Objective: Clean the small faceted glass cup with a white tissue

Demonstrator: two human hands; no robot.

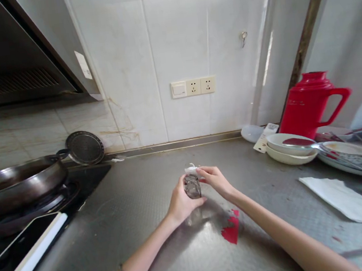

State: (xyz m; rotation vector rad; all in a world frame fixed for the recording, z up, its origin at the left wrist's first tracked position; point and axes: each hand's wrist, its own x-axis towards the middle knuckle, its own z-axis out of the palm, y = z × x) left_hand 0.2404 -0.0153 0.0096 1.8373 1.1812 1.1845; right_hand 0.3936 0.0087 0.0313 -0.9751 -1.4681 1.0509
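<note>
Between the fingers (pixel 203 171), near-upright dark container (pixel 192 187), white scrap (pixel 190 170) uppermost.

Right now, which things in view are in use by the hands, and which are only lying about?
In use:
small grey container, held in the left hand
white piece at its top, pinched by the right hand

Lying about:
red flask
pan
white sheet
red scraps, link unclear

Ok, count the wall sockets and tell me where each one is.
2. Both are on the wall: one socket directly right of the switch, the other socket right of that. Any behind the red flask would be hidden.
</note>
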